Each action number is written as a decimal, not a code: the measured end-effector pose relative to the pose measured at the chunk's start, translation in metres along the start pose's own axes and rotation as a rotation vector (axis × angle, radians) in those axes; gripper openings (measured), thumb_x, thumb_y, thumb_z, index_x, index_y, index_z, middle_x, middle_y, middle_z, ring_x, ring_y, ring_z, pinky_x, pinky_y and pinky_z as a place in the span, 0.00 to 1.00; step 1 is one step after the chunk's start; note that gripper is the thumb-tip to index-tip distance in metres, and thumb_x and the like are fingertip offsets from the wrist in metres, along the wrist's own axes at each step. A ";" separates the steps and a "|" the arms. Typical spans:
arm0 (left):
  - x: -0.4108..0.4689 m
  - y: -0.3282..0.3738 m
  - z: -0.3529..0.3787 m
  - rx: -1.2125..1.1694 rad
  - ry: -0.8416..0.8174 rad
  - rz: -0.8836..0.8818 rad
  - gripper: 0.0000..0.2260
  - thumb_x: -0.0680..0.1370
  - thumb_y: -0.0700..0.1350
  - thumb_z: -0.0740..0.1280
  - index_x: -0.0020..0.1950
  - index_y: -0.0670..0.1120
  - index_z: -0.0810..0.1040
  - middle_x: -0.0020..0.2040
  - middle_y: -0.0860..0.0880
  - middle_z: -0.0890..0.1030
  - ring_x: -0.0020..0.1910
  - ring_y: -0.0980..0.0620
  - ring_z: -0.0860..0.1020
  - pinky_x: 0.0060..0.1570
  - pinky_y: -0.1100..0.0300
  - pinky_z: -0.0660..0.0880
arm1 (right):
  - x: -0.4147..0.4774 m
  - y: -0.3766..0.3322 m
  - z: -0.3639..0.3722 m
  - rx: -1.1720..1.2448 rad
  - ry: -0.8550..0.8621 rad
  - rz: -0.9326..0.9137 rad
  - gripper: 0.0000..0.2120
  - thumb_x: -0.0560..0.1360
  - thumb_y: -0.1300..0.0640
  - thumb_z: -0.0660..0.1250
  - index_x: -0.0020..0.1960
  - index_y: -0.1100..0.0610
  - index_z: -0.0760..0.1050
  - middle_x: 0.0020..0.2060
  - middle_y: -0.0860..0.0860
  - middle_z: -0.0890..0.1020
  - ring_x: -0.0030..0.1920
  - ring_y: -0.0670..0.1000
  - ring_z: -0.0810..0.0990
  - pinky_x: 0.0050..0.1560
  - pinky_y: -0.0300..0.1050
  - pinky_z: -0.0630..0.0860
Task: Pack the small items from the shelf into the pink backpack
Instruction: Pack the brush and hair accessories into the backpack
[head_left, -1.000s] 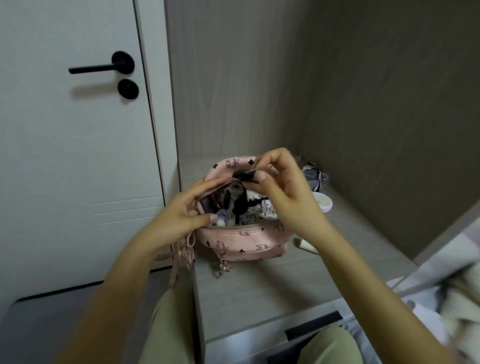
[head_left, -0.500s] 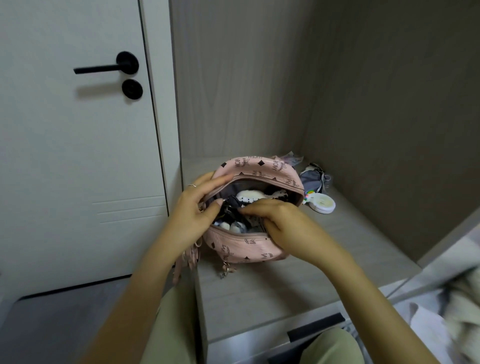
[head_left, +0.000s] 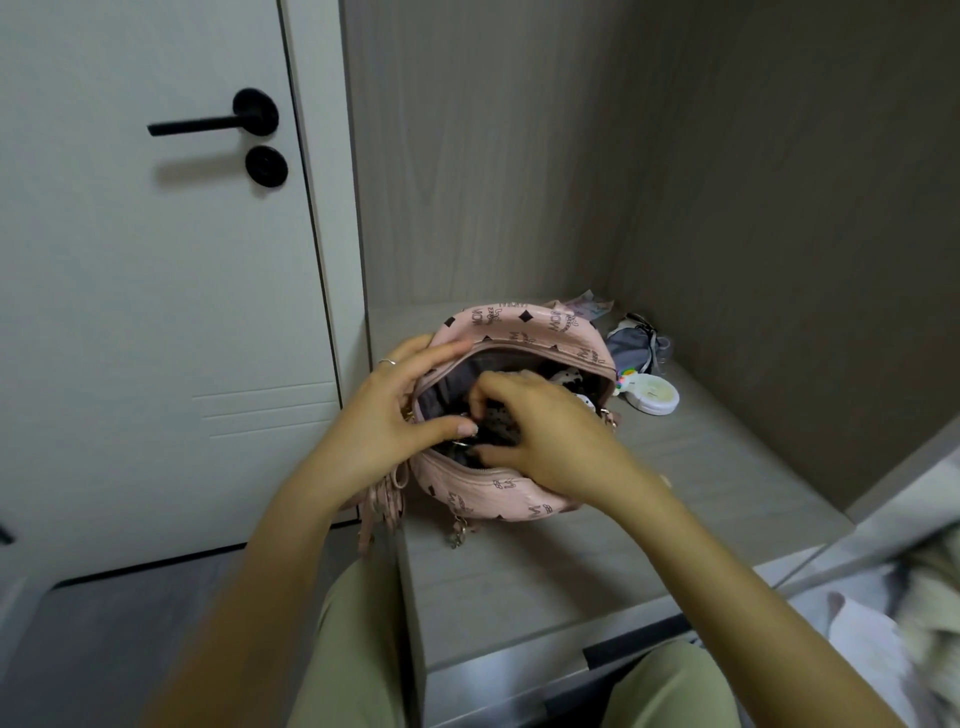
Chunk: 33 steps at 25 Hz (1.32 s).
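the pink backpack (head_left: 524, 499) sits open on the shelf (head_left: 519, 582). our left hand (head_left: 395, 415) clamps its grip on the opening's rim. our right hand (head_left: 550, 436) reaches inside, fingers curled among the contents; we cannot tell whether that grip holds anything.

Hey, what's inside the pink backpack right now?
Grey lining, a white black-spotted item and some dark things show inside the pink backpack. The right hand reaches in and covers most of the contents; the left hand holds the opening's rim.
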<state>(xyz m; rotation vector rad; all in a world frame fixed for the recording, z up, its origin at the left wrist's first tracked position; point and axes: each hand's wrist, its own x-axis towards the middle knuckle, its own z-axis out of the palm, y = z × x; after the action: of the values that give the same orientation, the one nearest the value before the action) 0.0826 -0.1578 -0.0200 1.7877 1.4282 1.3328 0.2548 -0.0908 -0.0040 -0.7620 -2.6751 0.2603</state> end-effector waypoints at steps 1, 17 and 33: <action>0.000 0.000 0.002 -0.005 0.014 0.000 0.25 0.71 0.48 0.70 0.68 0.51 0.71 0.66 0.54 0.70 0.66 0.62 0.68 0.65 0.63 0.67 | -0.001 0.000 -0.002 -0.004 -0.010 -0.015 0.14 0.67 0.53 0.73 0.45 0.51 0.68 0.43 0.46 0.76 0.46 0.51 0.72 0.43 0.49 0.70; -0.023 -0.012 0.018 0.044 0.054 0.093 0.25 0.75 0.49 0.66 0.69 0.66 0.65 0.68 0.69 0.63 0.70 0.66 0.62 0.66 0.71 0.60 | -0.042 0.002 -0.017 0.215 0.081 0.091 0.06 0.73 0.63 0.69 0.45 0.53 0.81 0.42 0.44 0.83 0.44 0.43 0.79 0.47 0.44 0.76; -0.028 -0.007 0.014 0.093 -0.059 0.047 0.49 0.57 0.62 0.78 0.73 0.61 0.59 0.75 0.58 0.56 0.74 0.57 0.57 0.71 0.45 0.61 | -0.052 0.003 -0.021 -0.002 -0.141 0.045 0.33 0.74 0.33 0.43 0.45 0.50 0.81 0.47 0.39 0.76 0.51 0.42 0.72 0.55 0.44 0.66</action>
<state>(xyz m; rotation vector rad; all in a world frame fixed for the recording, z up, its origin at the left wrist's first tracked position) 0.0926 -0.1789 -0.0421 1.9150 1.4461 1.2442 0.3049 -0.1145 0.0002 -0.8336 -2.7927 0.3341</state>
